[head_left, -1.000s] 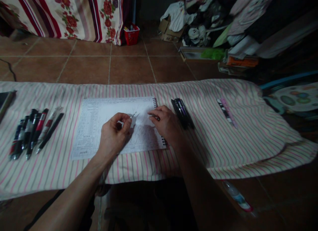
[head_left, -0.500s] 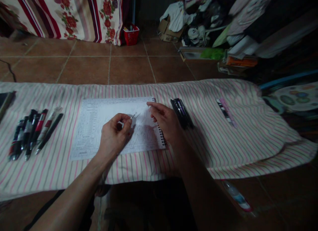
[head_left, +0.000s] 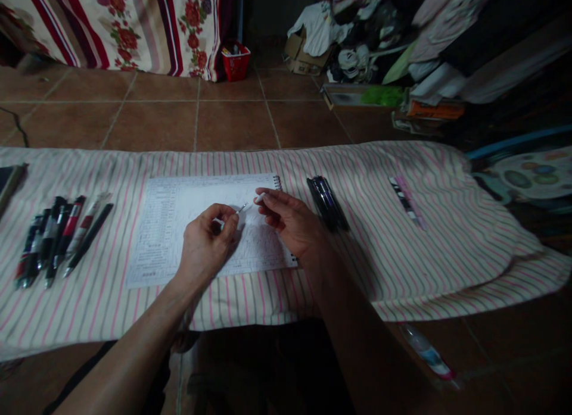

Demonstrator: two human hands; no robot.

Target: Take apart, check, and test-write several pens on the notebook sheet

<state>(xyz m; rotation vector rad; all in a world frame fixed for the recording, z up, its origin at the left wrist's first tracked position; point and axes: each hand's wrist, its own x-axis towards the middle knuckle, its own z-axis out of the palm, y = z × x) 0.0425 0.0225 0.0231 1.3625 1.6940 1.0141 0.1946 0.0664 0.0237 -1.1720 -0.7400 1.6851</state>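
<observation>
My left hand (head_left: pixel 209 235) is closed in a pinch over the middle of the spiral-bound sheet. A slim pen-like piece with a metal tip (head_left: pixel 242 207) pokes out from its fingertips, pointing up and right; the rest of it is hidden in the fingers. Facing it, my right hand (head_left: pixel 288 220) pinches a small whitish piece (head_left: pixel 260 197) between thumb and forefinger. A short gap separates the two pieces. Below both hands lies the spiral notebook (head_left: pixel 163 224), covered in fine print and pencil-like marks, its coil on the right side.
Several pens (head_left: pixel 67 236) lie bunched at the left, and a bundle of dark pens (head_left: pixel 327 203) right of the notebook. Further right is a black-white-and-pink slim item (head_left: pixel 407 203). A striped cloth (head_left: pixel 429 266) covers the table. A plastic bottle (head_left: pixel 426 350) is on the floor.
My right hand has moved left and slightly down, bringing its fingertips nearer the metal tip. The whitish piece now shows in them. My left hand has hardly moved.
</observation>
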